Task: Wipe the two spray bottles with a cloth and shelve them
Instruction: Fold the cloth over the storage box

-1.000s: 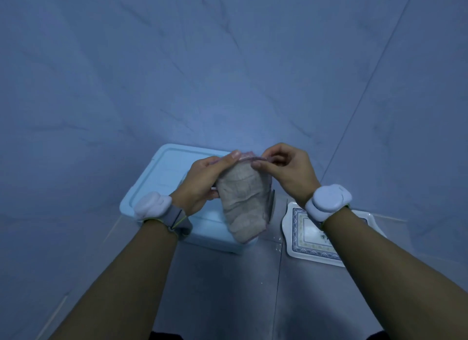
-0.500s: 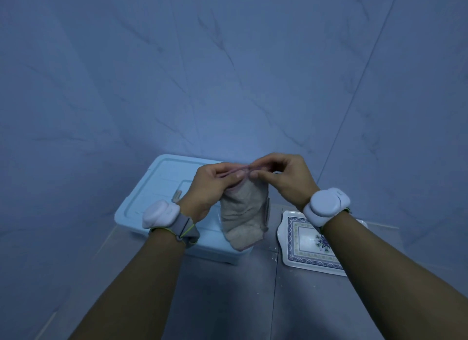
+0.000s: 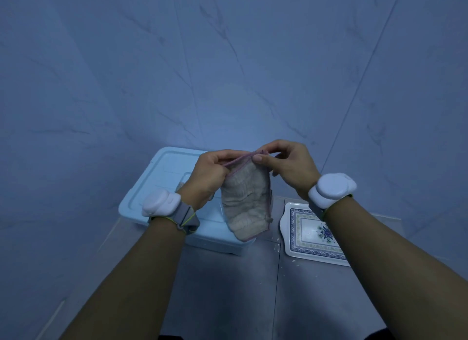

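A beige ribbed cloth (image 3: 247, 204) with a pink hem hangs in front of me, folded over at the top. My left hand (image 3: 210, 176) pinches its top edge on the left. My right hand (image 3: 288, 166) pinches the same hem on the right, fingertips close to the left hand's. The cloth dangles free below both hands. No spray bottle and no shelf are in view.
A light blue lidded plastic box (image 3: 164, 187) sits on the grey tiled floor behind the cloth, against the marbled wall. A white rectangular tray (image 3: 307, 234) with a blue patterned border lies to its right. Bare floor tiles (image 3: 228, 289) stretch toward me.
The view tilted, so the box and tray sit lower in frame. My hands drew close together, then spread slightly along the hem. The cloth stays hanging from both hands.
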Demonstrator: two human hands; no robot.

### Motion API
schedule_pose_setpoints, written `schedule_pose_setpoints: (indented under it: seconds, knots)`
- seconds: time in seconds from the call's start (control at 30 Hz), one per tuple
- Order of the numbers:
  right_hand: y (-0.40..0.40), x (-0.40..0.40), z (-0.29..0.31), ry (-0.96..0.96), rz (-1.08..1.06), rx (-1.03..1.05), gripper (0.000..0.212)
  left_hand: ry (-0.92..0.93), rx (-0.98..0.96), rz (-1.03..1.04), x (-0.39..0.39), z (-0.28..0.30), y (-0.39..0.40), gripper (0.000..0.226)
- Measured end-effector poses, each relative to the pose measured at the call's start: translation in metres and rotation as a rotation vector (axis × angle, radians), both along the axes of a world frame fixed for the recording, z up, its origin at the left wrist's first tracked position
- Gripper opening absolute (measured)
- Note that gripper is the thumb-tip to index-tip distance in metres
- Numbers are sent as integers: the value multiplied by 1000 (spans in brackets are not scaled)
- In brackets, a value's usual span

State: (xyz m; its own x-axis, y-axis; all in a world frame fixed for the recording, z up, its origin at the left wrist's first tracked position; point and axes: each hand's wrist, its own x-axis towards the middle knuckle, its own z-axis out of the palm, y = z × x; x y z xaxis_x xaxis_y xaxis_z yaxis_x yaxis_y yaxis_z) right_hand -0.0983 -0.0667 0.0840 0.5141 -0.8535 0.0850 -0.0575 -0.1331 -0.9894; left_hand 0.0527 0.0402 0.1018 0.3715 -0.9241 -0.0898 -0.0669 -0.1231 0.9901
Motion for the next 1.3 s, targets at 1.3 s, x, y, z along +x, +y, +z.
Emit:
schedule_pose_setpoints:
  seconds: [1.3]
  knots:
    - [-5,7,-51,640,472,180,9,-338,674,-430,54,-61,4,12]
